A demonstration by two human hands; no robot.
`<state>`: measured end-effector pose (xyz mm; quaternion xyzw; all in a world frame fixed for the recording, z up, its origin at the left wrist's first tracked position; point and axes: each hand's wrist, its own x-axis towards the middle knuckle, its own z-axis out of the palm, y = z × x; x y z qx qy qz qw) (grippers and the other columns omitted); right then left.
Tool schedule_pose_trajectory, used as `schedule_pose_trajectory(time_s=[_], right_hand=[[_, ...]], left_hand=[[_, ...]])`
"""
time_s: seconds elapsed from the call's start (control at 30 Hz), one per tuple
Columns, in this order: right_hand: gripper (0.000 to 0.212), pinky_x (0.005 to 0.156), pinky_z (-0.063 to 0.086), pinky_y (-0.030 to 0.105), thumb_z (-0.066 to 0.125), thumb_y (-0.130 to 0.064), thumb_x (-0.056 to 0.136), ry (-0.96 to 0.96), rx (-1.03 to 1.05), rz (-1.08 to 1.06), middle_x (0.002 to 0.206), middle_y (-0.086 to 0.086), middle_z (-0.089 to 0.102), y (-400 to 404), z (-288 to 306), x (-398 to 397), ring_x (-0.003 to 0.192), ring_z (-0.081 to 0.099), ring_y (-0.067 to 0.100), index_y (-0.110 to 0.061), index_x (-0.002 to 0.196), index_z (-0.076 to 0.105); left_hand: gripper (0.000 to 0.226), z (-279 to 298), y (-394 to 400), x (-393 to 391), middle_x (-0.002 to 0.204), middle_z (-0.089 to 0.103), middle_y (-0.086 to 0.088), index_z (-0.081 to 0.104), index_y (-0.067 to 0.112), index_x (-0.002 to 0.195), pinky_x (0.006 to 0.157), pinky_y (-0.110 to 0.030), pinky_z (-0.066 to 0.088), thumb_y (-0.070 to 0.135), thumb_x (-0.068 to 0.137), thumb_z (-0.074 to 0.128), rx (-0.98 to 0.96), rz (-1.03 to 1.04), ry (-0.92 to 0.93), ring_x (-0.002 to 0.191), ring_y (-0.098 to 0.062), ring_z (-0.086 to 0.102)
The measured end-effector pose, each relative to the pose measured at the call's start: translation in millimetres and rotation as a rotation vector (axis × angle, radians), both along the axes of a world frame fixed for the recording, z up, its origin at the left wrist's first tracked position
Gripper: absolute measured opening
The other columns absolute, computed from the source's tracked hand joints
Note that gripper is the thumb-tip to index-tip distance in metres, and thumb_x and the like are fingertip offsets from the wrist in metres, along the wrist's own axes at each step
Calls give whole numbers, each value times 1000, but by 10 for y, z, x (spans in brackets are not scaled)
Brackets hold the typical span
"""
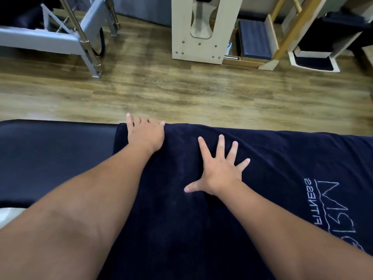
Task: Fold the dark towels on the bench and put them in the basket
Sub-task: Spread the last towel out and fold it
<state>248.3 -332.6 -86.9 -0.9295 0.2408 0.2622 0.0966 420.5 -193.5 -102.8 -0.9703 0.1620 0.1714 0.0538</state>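
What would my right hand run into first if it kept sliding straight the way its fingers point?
Probably nothing solid: the right hand lies flat on the dark towel, fingers toward its far edge, with only wood floor beyond.

The towel [272,178] is dark navy, with pale grey-white outlined lettering stitched at its right side. The bench [50,158] under it, showing at the left, is a near-black navy. The far floor [181,91] is brown wood-grain plank. Far left stands a grey metal frame [60,39]; at far centre a cream wooden panel [203,43] dotted with metal studs; right of it a navy ribbed pad [255,40].
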Motion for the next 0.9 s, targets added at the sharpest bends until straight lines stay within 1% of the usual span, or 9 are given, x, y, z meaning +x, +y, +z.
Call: schedule_pose_trajectory(time_s=[0.07,0.13,0.23,0.3,0.37,0.43,0.57,0.7,0.9], right_hand=[[156,102,-4,85,79,-86,40,22,34,-8,154,5,-47,-15,8,22,139,-41,48,-54,141,-37],[158,100,-6,86,80,-84,39,30,65,-4,153,4,-49,-38,-15,59,138,-43,48,-55,141,-36],[149,100,-9,85,78,-83,47,-12,105,24,155,3,-46,-95,-3,-12,139,-41,46,-54,145,-31],[136,106,-9,80,72,-84,55,-87,132,92,161,-1,-37,-174,11,-200,144,-37,40,-52,151,-21],[127,111,-9,76,69,-84,59,-147,154,177,165,-8,-27,-294,57,-520,149,-31,32,-51,154,-9],[120,112,-10,75,68,-82,63,-167,161,203,165,-15,-22,-399,68,-930,151,-28,25,-51,155,-3],[111,111,-8,76,63,-82,70,-179,138,137,164,-19,-22,-572,73,-1929,150,-29,24,-51,155,-2],[106,113,-2,75,55,-85,73,-143,101,128,163,-17,-26,-787,72,-2798,150,-29,29,-54,153,-8],[98,108,7,80,41,-90,76,-74,71,144,161,-18,-31,-1238,114,-3972,150,-29,30,-57,150,-15]], left_hand=[[39,110,-96,-253,146,41,-22,48,8,132,120,-55,17,24,102,30,32,-145,-138,140,-40,29],[33,217,-182,-625,135,46,-15,50,13,123,102,-46,38,17,91,46,-35,-293,-214,123,-34,43],[34,359,-179,-1339,127,53,-8,54,15,118,84,-42,43,20,85,54,-128,-229,-141,112,-29,51],[46,345,-79,-1835,146,43,-10,49,16,133,90,-48,45,26,88,53,-95,-169,-67,129,-32,44],[65,278,47,-2267,166,12,-12,25,16,155,102,-60,40,37,96,45,-34,-140,56,151,-36,16],[73,178,136,-2577,169,-11,-10,2,16,161,109,-71,28,46,103,35,1,-71,106,154,-40,-7],[81,217,26,-3181,166,-20,-19,-9,13,160,118,-68,12,60,103,22,22,-11,182,151,-46,-15],[79,253,-130,-3918,164,-22,-22,-11,12,160,119,-64,18,56,105,26,29,-96,208,151,-46,-14],[76,312,-75,-4933,165,-23,-18,-12,17,160,121,-62,15,51,106,28,60,-199,234,152,-42,-17]])
